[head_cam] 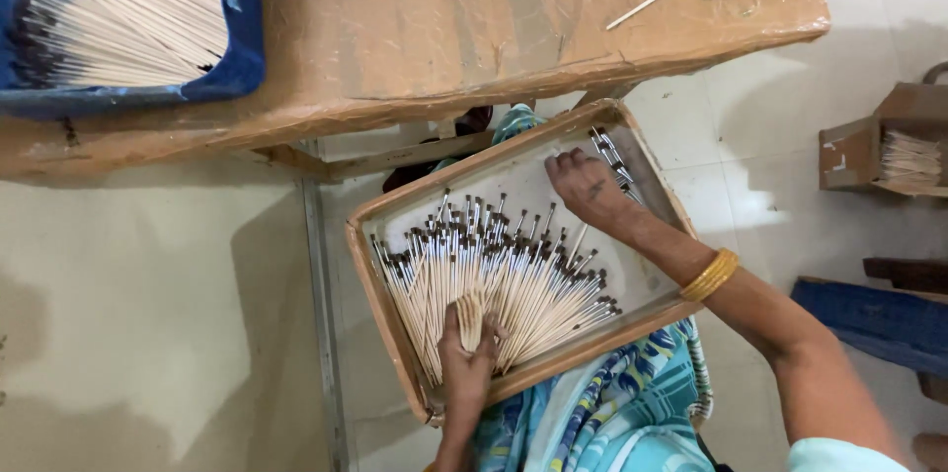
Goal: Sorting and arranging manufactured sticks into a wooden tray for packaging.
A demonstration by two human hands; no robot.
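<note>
Far left, a blue bin [242, 47] on the bench [395, 38] holds a heap of pale sticks [128, 8], dark tips to the left. Centre, the tray [380, 284] on the lap carries brushes [504, 275] fanned out: wooden ends gathered near the body, dark-tipped metal heads spreading up and to the right. Left hand [466, 358] pinches the bunched handle ends, fingers closed around them. Right hand [585, 186] rests further up in the tray, fingers curled down beside a few loose brushes [612, 158]; whether it grips any, I can't tell. Far right, a box [854, 151] holds more sticks [908, 158].
</note>
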